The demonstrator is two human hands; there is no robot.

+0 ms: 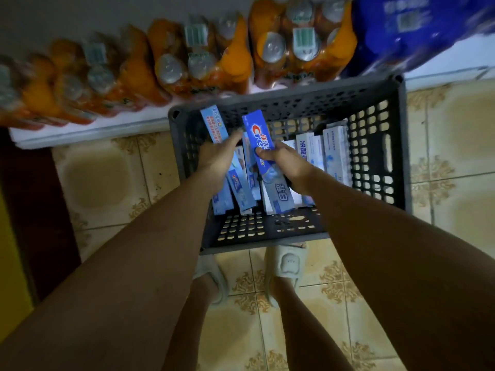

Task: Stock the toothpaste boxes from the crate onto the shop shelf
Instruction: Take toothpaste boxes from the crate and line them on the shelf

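The toothpaste boxes [267, 180] are lying in the grey crate [396, 145] at centre frame, some standing on end toward the right wall, others leaning loose at the middle. Two are being lifted out. The dark blue box [258, 135] is rising above the pile at centre, and the pale blue box [214, 124] is tilting up just left of it, near the crate's upper left corner.

The right hand [284, 159] is reaching down from the lower right, forearm extended, its grip pinching the dark blue box about mid-length, fingers wrapped across the printed face. The left hand [217, 159] is reaching in from the lower left, back of the hand toward the camera; its grip is closing on the lower end of the pale blue box, though the fingertips are hidden behind the hand.

Judgement: the step in hand is the pick from the crate. Done well, each box is being drawn straight up clear of its neighbours, held on the long faces so the card is not crushing, before carrying to the shelf.

The shelf edge [88, 132] is running along the upper left of the frame, carrying orange bottles [233, 62]; a blue pack [417, 30] is sitting at upper right. The crate is resting on the tiled floor [455, 129], just above the person's slippers [286, 263].
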